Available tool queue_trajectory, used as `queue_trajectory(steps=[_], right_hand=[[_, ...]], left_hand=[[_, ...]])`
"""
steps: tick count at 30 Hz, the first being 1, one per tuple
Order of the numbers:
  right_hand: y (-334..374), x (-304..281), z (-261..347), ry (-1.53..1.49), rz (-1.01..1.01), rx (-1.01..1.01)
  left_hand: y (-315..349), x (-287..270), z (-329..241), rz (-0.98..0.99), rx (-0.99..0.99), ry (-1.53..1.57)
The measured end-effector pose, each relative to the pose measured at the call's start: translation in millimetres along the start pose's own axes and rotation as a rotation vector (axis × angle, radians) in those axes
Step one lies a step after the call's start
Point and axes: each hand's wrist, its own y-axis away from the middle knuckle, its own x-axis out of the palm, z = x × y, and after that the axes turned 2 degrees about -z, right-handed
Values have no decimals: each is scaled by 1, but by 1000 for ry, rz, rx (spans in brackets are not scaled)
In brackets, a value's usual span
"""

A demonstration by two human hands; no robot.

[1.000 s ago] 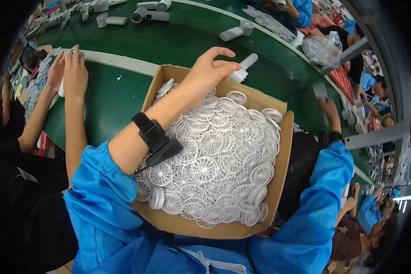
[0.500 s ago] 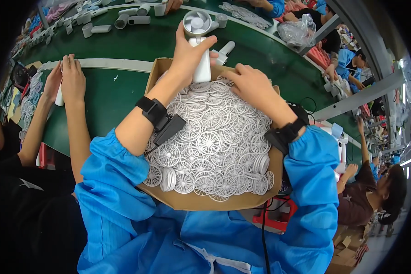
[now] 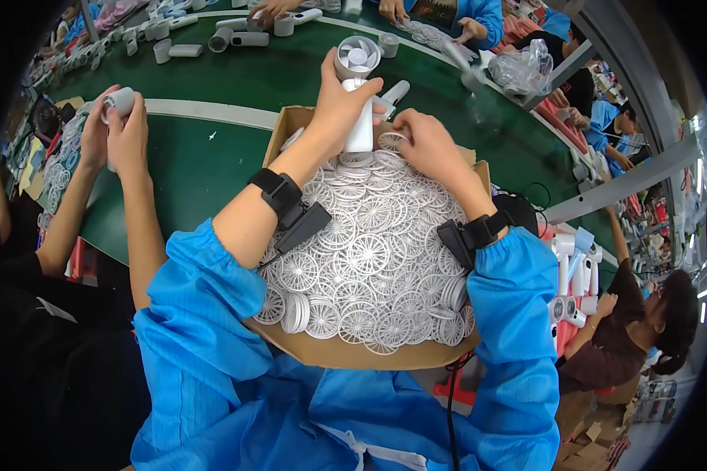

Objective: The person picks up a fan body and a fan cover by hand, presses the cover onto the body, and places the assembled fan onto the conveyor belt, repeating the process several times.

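My left hand [image 3: 342, 110] is wrapped round the white handle of a small handheld fan [image 3: 360, 122]. The fan stands upright above the box's far edge, and its bladed round head shows no grille over the front. Between the fingertips of my right hand [image 3: 430, 145] is a round white fan grille [image 3: 393, 141], lifted at the far side of the pile. Below both hands a cardboard box [image 3: 334, 357] holds a heap of spoked white fan grilles [image 3: 369, 255], mostly lying flat, some stacked on edge near the front.
A green conveyor belt [image 3: 181, 157] with a pale rail runs behind the box. Another handheld fan [image 3: 395, 94] lies just past the box. At left, a co-worker's hands [image 3: 122, 133] hold a fan. More people work across the belt and at right, beside a metal frame post [image 3: 624, 177].
My right hand has drawn a grille up from the pile and pinches it near the fan. The fan and box sit slightly further right and lower in view.
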Motion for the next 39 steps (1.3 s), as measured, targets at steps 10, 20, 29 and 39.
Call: queue_trajectory(steps=[10,20,29,39], right_hand=[[0,-5,7,-1118,-288,263],[0,-8,8,-1444,-337,232],[6,-28,11,-1850,67,333],[10,-26,2,-1824,73,283]], left_hand=[[18,11,-7,218,199,-51],[19,15,-9,189,433,-112],[14,6,-11,223,378,-100],[14,9,-7,202,320,-109]])
